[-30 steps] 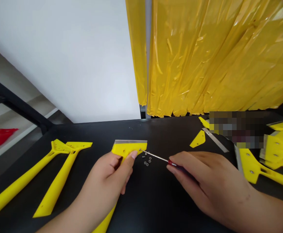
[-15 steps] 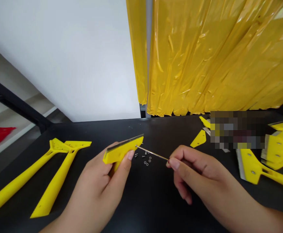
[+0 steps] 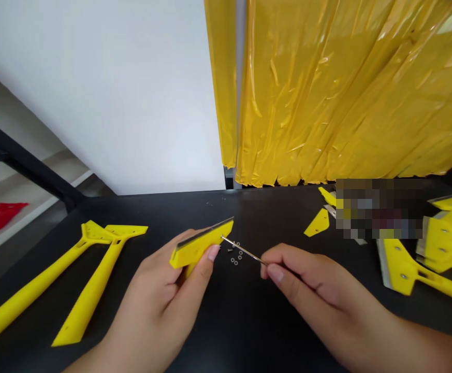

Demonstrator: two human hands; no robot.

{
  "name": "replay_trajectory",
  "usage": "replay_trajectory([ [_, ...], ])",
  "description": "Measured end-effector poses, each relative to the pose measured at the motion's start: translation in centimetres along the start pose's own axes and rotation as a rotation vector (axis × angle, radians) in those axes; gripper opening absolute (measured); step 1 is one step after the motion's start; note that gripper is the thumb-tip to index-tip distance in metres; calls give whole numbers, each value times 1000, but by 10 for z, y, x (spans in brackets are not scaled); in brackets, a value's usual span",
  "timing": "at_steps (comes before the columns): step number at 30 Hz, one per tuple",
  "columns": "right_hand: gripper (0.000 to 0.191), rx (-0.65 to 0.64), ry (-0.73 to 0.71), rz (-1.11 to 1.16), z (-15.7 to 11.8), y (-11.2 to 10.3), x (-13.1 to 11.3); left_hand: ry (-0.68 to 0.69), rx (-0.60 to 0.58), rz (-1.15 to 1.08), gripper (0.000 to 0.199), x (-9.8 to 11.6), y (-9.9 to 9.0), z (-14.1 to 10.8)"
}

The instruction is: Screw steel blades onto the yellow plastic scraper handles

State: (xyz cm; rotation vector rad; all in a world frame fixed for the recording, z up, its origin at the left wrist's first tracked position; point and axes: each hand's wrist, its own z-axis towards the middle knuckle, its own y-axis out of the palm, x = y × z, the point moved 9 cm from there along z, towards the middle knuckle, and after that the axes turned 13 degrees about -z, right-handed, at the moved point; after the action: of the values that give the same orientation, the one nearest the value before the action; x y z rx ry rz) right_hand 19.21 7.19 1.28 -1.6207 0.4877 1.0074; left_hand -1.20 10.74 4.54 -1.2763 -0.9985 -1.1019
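My left hand (image 3: 167, 290) is closed around a yellow plastic scraper (image 3: 198, 248), thumb pressed on its near face. The scraper's head is tilted, with a dark strip along its upper edge; my fingers hide most of its handle. A thin steel hex key (image 3: 245, 250) is pinched between the thumb and fingertips of my right hand (image 3: 307, 290). Its tip meets a screw in the scraper's head near the right end. The key's other end is hidden in my fingers. Just behind the hands lie several small nuts (image 3: 240, 253) and a few screws (image 3: 230, 250).
Two yellow scraper handles (image 3: 89, 280) lie on the black table (image 3: 226, 342) at the left. At the right are several scrapers with metal blades (image 3: 398, 267), a loose yellow plate (image 3: 318, 221) and a blurred-out patch. A yellow plastic curtain (image 3: 326, 103) hangs behind.
The scraper and my left hand have shifted slightly right. My right hand has moved a little left and down, its fingers turned and curled in, with the key's tip still at the screw.
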Motion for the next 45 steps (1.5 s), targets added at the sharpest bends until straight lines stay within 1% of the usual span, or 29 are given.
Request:
replay_trajectory([
  [2,35,-30,95,176,-1,4,6,126,-66,151,48,10,7,-2],
  [3,35,-45,123,224,-1,6,7,174,-81,218,49,13,10,-3],
  [4,35,-57,134,233,-1,7,8,194,-78,261,51,14,10,-4],
  [6,32,-67,105,144,0,7,6,183,-55,313,56,11,8,-3],
  [9,22,-18,6,-92,3,1,1,91,11,328,59,2,0,4],
  [11,14,53,-43,-205,6,-6,0,1,47,244,57,-6,-6,10],
  [12,14,89,-59,-248,7,-9,-1,-47,50,164,54,-12,-8,13],
  [14,15,137,-81,-318,13,-14,0,-134,29,-46,45,-22,-6,18],
  [16,13,138,-104,-394,20,-15,2,-193,-1,-237,37,-30,0,20],
  [18,20,129,-142,-515,28,-14,3,-223,-7,-362,32,-34,5,20],
  [21,41,134,-206,-695,37,-10,4,-245,21,-475,29,-35,8,19],
  [23,52,122,-246,-739,43,-4,3,-261,23,-522,28,-36,10,18],
  [26,55,82,-294,-764,54,7,0,-294,5,-570,27,-38,13,17],
  [29,51,74,-305,-787,65,13,-5,-307,-5,-594,27,-40,13,17],
  [32,46,101,-298,-798,70,15,-7,-300,-7,-609,27,-41,11,17],
  [36,38,131,-271,-813,67,12,-5,-280,-6,-641,24,-41,10,18],
  [41,28,89,-274,-840,59,13,-1,-282,22,-698,22,-38,12,14],
  [43,23,76,-269,-834,59,12,3,-299,11,-720,20,-38,15,12],
  [45,21,86,-238,-801,61,9,10,-323,-37,-719,21,-38,19,10],
])
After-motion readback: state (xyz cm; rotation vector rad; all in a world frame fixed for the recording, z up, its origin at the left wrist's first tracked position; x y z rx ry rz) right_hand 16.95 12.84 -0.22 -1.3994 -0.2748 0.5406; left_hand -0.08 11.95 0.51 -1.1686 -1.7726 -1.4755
